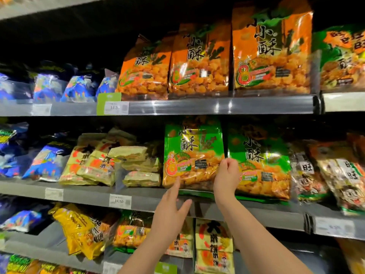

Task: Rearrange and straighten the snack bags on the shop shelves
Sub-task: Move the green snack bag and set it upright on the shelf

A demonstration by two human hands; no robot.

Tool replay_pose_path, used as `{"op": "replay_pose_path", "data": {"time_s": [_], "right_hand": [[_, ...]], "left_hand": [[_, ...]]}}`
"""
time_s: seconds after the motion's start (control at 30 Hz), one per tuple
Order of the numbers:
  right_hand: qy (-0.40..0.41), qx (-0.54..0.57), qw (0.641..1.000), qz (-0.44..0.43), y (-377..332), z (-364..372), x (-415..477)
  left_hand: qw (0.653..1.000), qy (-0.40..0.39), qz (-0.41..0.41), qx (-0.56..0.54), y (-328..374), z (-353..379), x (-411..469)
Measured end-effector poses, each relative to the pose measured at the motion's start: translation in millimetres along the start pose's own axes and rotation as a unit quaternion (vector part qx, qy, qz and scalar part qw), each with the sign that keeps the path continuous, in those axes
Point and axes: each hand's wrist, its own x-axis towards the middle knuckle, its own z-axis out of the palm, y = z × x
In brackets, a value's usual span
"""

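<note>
- Here, the right hand [227,177] is closed on the right edge of a green bag [192,157], fingers curled over the front, thumb side hidden.
- The left hand [171,211] is spread flat and grips nothing; its fingertips [177,181] touch the bag's lower left front.
- The bag stands upright on the middle shelf [88,196], between both hands.
- A second green bag [260,163] stands just right of the right hand.
</note>
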Motion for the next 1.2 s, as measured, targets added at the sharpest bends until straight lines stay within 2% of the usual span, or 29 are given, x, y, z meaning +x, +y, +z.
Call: {"op": "replay_pose_path", "data": {"time_s": [0.17, 0.33, 0.5, 0.57, 0.63, 0.73, 0.8, 0.9, 0.97, 1.07, 1.2], "right_hand": [[0.003, -0.023, 0.999, -0.028, 21, 3, 8], [-0.035, -0.127, 0.989, -0.063, 44, 7, 2], [-0.04, -0.222, 0.969, -0.099, 58, 7, -5], [-0.003, -0.27, 0.955, -0.123, 63, 6, -12], [0.035, -0.323, 0.928, -0.183, 67, 7, -17], [0.053, -0.395, 0.887, -0.233, 71, 7, -23], [0.051, -0.427, 0.874, -0.228, 72, 6, -25], [0.057, -0.462, 0.859, -0.213, 75, 1, -21], [0.065, -0.487, 0.849, -0.195, 75, -3, -17], [0.068, -0.52, 0.833, -0.178, 74, -6, -14], [0.07, -0.497, 0.848, -0.168, 74, -7, -18]], "left_hand": [[0.999, -0.022, -0.003, 0.042, -19, 9, 28], [0.993, -0.045, -0.017, 0.106, -36, 19, 43], [0.986, -0.035, -0.027, 0.16, -46, 14, 46], [0.986, -0.02, -0.007, 0.167, -50, 13, 45], [0.983, 0.0, 0.025, 0.183, -51, 13, 46], [0.967, 0.051, 0.073, 0.239, -54, 15, 52], [0.963, 0.075, 0.084, 0.247, -56, 17, 55], [0.969, 0.058, 0.089, 0.222, -59, 19, 56], [0.96, 0.062, 0.116, 0.247, -63, 24, 55], [0.954, 0.03, 0.098, 0.28, -61, 27, 55], [0.952, 0.03, 0.09, 0.29, -64, 30, 54]]}}
